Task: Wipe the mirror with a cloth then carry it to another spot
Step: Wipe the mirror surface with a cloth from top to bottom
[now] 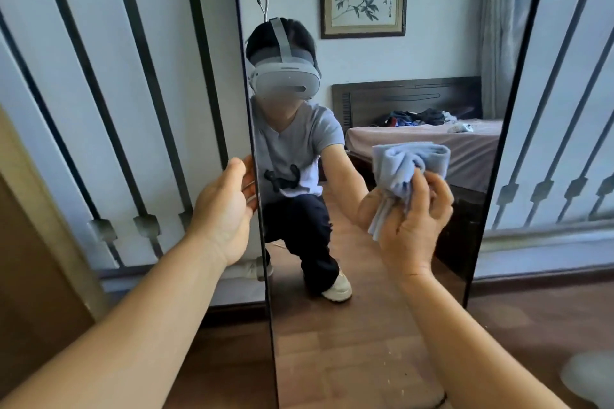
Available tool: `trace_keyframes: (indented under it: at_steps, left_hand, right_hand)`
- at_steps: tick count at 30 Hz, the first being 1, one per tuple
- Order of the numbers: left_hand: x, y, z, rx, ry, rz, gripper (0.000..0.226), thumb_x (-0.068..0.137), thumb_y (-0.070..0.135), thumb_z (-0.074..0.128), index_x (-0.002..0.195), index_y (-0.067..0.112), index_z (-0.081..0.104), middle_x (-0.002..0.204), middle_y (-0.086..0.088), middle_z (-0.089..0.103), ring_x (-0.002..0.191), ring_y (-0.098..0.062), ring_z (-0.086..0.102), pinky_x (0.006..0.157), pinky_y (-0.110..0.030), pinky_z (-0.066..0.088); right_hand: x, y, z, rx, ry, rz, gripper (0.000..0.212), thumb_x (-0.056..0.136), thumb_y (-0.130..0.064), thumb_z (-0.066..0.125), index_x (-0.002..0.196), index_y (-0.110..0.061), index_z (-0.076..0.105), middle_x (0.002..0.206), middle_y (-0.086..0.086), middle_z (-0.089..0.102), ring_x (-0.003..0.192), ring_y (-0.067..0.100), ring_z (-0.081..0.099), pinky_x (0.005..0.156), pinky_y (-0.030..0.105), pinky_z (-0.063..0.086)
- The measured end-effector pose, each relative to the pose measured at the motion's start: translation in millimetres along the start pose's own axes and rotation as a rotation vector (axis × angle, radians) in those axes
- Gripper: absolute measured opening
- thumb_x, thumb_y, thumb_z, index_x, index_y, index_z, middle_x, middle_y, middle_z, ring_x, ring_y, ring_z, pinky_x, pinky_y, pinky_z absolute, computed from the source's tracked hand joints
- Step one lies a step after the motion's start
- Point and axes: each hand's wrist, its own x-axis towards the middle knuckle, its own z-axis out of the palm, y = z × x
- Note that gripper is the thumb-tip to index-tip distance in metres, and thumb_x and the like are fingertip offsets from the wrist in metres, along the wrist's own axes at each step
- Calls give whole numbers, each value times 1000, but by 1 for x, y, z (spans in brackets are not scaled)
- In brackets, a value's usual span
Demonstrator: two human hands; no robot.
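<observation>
A tall, dark-framed mirror [392,325] stands upright on the wooden floor in front of me, leaning against a white panelled wall. My left hand [226,206] rests at the mirror's left edge with its fingers spread, and I cannot tell whether they grip the frame. My right hand [415,219] holds a bunched light-blue cloth [403,166] against the glass at mid-height on the right side. The mirror reflects a crouching person wearing a headset.
The white wall with dark vertical bars [133,109] runs behind the mirror on both sides. A tan panel [30,242] stands at the left. Wooden floor [531,325] lies to the right. The bed and framed picture appear only as reflections.
</observation>
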Motion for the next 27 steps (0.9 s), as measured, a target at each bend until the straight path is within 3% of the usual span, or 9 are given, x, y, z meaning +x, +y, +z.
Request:
trace_keyframes:
  at_steps: [3, 5, 8, 10, 13, 16, 20, 24, 27]
  left_hand:
    - [-3, -6, -3, 24, 4, -18, 26, 97, 32, 42, 100, 17, 64, 96, 0, 70, 92, -11, 65, 75, -24, 46]
    - [-4, -13, -5, 44, 14, -35, 31, 96, 35, 43, 107, 14, 63, 101, -1, 69, 95, -12, 63, 82, -26, 45]
    - [-7, -20, -7, 74, 16, -61, 33, 96, 38, 42, 107, 16, 63, 99, 3, 68, 97, -8, 60, 86, -26, 40]
    - [-9, -21, -7, 90, -1, -71, 34, 96, 41, 39, 97, 20, 65, 94, 7, 68, 97, -7, 59, 89, -27, 37]
    - [-14, -15, -6, 90, -63, -71, 38, 98, 43, 29, 88, 29, 63, 86, 11, 67, 90, -3, 58, 88, -26, 36]
    - [-16, -10, -5, 49, -121, -97, 42, 100, 44, 20, 92, 33, 60, 89, 9, 67, 94, -6, 59, 87, -26, 39]
    - [-13, -5, -6, 0, -149, -138, 49, 98, 48, 16, 109, 31, 61, 96, 2, 71, 104, -13, 60, 94, -30, 42]
    - [-9, -5, -4, 3, -140, -133, 46, 97, 51, 16, 89, 35, 59, 72, 8, 72, 98, -15, 59, 100, -34, 38]
    - [-7, -5, -4, 11, -132, -137, 48, 96, 53, 16, 87, 35, 60, 72, 7, 73, 96, -15, 61, 90, -33, 44]
  right_hand:
    - [16, 18, -13, 28, 128, 180, 45, 83, 1, 42, 128, 0, 48, 128, 28, 37, 116, 25, 37, 97, -2, 14]
    - [19, 18, -14, 7, 156, 225, 47, 83, 0, 41, 129, -1, 48, 128, 27, 39, 114, 36, 41, 98, -1, 13]
    - [13, 2, -11, -30, 101, 196, 50, 83, -6, 40, 132, -9, 48, 132, 20, 39, 111, 35, 38, 94, -2, 9]
    - [8, -16, -5, -44, 11, 112, 47, 85, -14, 42, 131, -16, 49, 133, 15, 39, 110, 26, 31, 93, -1, 11]
    - [10, -49, 13, -73, -85, -138, 45, 81, -23, 46, 126, -25, 53, 128, 2, 39, 105, 22, 32, 96, 25, 27]
    - [18, -81, 36, -82, -187, -317, 56, 73, -8, 67, 122, -32, 53, 124, -8, 33, 104, 22, 33, 89, 38, 33]
    - [35, -115, 54, -94, -239, -466, 63, 68, -3, 65, 122, -35, 55, 122, -5, 39, 105, 22, 31, 85, 38, 33]
    - [49, -131, 61, -77, -227, -544, 56, 65, -4, 61, 115, -30, 63, 104, 5, 57, 94, 22, 31, 77, 36, 33]
    - [44, -127, 62, -43, -219, -566, 42, 74, -9, 51, 108, -26, 67, 96, 7, 59, 92, 23, 33, 75, 40, 38]
